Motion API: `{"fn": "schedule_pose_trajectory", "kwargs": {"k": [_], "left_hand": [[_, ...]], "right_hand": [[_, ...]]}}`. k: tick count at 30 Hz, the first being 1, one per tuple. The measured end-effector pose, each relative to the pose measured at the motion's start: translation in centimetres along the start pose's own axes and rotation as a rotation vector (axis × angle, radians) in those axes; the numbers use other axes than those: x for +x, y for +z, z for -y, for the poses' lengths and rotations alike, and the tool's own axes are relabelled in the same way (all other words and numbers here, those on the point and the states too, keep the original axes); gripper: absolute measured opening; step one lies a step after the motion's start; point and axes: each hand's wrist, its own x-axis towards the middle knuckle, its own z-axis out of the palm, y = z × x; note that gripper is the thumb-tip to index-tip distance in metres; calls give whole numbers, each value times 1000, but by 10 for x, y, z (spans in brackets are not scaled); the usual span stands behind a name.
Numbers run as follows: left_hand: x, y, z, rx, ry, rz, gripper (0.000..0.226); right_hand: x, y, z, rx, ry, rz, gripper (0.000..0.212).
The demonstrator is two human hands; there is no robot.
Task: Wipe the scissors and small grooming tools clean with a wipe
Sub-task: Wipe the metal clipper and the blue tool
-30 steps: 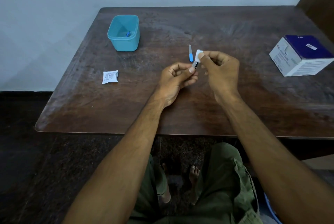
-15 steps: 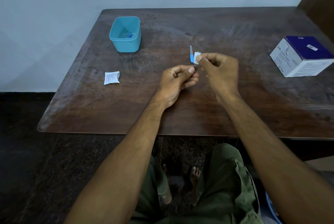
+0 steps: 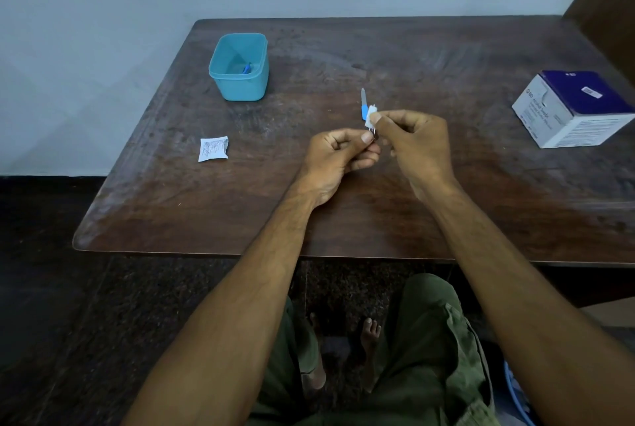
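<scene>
Pinched in the left hand [image 3: 338,154]: a small metal grooming tool [image 3: 372,131], type unclear, held above mid-table; right hand [image 3: 417,143] fingertips clamp a white wipe [image 3: 371,115] over its tip. Blue-handled nail file [image 3: 363,106] lies just beyond on the wooden table [image 3: 446,58]. Farther out: teal tub [image 3: 239,65], torn sachet [image 3: 213,149], swab box [image 3: 574,107].

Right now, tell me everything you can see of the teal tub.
The teal tub is a small open container of what looks like plastic, squarish with rounded corners and a thicker lipped rim, no lid on it. It stands upright on the wooden table, at the far left part of it, well away from both hands. Inside, a small blue item lies near the bottom; it is too small to identify. Nothing else touches the tub.
</scene>
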Motion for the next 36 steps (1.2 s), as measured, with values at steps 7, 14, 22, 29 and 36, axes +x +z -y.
{"fn": "schedule_pose_trajectory", "kwargs": {"k": [7,14,22,29,36], "left_hand": [[-1,3,0,63,-11,41,16],[-3,2,-3,12,16,25,18],[-4,2,-9,-110,-4,-16,15],[-2,0,-8,-185,-43,-7,15],[0,0,-5,-137,5,-47,12]], "right_hand": [[-5,-6,-7,-18,-7,14,9],[-5,-5,-10,50,13,-19,9],[-7,-8,-14,87,111,-74,7],[-10,-3,-14,16,14,-36,10],[-7,8,-13,-143,-86,-30,5]]}}
